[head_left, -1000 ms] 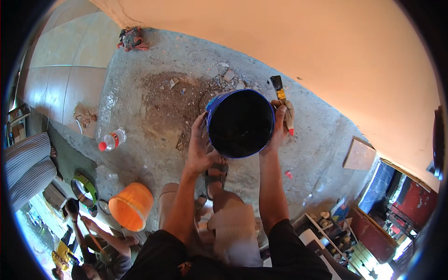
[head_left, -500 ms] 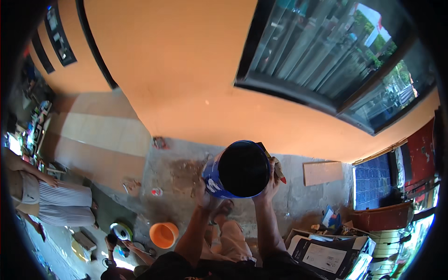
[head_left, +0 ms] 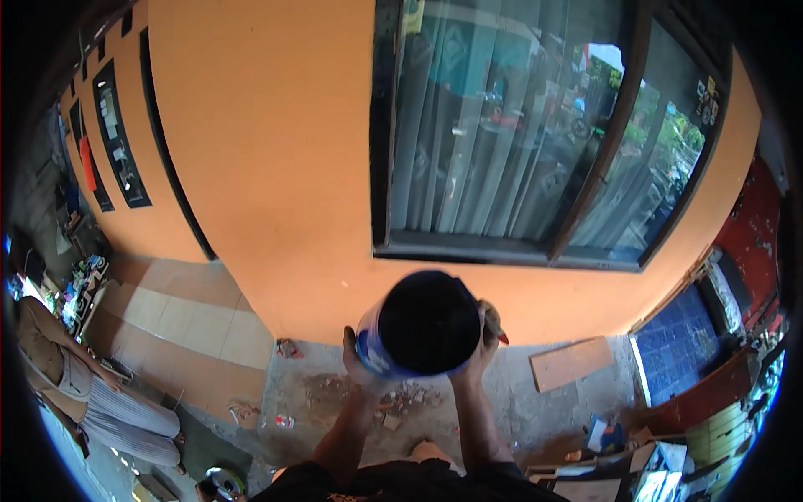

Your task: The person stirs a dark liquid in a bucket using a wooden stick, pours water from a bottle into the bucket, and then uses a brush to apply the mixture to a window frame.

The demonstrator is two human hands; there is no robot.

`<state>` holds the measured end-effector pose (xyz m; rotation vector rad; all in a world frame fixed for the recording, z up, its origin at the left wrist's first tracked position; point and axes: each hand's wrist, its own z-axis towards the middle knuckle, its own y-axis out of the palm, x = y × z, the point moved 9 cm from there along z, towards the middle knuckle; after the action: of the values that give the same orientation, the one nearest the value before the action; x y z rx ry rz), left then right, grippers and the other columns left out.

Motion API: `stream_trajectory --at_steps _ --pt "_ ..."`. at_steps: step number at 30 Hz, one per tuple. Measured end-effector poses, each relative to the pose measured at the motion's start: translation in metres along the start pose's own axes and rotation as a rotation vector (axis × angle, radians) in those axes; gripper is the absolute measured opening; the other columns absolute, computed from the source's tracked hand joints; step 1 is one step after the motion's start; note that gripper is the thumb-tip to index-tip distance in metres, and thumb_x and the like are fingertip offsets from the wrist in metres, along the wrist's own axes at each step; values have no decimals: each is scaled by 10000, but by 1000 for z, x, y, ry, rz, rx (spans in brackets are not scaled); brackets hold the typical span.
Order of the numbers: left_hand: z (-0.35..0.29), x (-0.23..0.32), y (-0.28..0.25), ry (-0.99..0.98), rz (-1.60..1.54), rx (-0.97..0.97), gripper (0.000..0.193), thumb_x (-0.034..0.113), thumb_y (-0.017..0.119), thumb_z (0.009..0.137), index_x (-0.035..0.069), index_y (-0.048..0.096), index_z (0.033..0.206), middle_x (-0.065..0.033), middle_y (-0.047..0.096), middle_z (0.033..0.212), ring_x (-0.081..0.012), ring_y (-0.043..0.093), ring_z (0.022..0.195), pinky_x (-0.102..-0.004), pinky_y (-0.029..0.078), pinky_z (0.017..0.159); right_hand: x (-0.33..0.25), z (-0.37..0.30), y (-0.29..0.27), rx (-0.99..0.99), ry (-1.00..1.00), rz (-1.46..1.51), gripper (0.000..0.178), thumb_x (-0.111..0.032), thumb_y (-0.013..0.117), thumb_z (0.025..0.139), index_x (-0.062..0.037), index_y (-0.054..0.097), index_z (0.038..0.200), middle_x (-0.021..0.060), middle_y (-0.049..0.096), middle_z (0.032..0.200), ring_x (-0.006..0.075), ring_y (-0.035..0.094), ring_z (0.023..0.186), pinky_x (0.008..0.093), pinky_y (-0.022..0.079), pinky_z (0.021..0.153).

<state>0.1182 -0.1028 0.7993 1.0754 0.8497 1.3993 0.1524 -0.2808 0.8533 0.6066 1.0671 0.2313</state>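
Between both hands I hold a blue bucket [head_left: 425, 325] with its mouth toward me; the inside looks very dark, so its contents cannot be made out. My left hand [head_left: 358, 361] is pressed round the left wall, thumb pointing up. On the opposite side my right hand [head_left: 478, 356] clasps the bucket, fingers partly hidden behind it. A small red-tipped thing [head_left: 503, 338] shows by the right fingers, its kind unclear. The bucket is in front of an orange wall [head_left: 293, 209], above rough concrete ground.
A large dark-framed window [head_left: 502, 142] takes up the upper right. A flat tan board [head_left: 572, 364] lies by the wall. Rubble [head_left: 401, 400] litters the concrete, with boxes [head_left: 661, 468] at lower right. Another person in striped trousers [head_left: 125, 414] stands at left.
My view has tilted up, showing more window and wall; the orange tub has dropped out of sight. Both hands still hold the bucket, which sits slightly lower and further left in view.
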Motion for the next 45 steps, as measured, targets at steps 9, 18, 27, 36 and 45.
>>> stream_trajectory --at_steps 9,18,27,36,45 --pt "37 -32 -27 -72 127 147 858 678 511 830 126 403 1479 -167 500 1442 -423 524 1254 -697 395 1003 5 57 -15 -93 15 -8 200 -232 531 1036 -37 572 1019 2 572 925 76 528 849 252 451 789" --pt "38 5 -79 22 96 218 863 670 496 863 75 399 1480 -169 474 1467 -377 458 1324 -568 360 1107 -62 113 36 -287 -120 -488 592 -464 259 1067 17 601 1018 110 629 978 180 588 861 325 480 820" --pt "31 46 -122 1 -87 189 783 572 616 834 76 473 1424 -171 527 1414 -372 505 1290 -557 396 1085 -77 29 169 -1132 -244 -1020 175 4 651 854 -30 684 1022 137 707 963 248 709 835 323 556 757" --pt "16 83 -140 44 -210 152 747 425 689 785 18 498 1380 -189 603 1320 -350 596 1196 -507 461 1048 53 -17 168 -1267 87 -1321 206 -153 677 852 -60 679 1037 159 710 815 335 706 764 409 567 733" --pt "8 96 -155 17 -224 211 728 373 694 788 7 486 1383 -186 626 1281 -345 626 1143 -503 485 1017 117 -25 180 -1379 11 -1577 177 -179 635 855 -71 648 994 201 699 835 385 684 800 470 541 752"
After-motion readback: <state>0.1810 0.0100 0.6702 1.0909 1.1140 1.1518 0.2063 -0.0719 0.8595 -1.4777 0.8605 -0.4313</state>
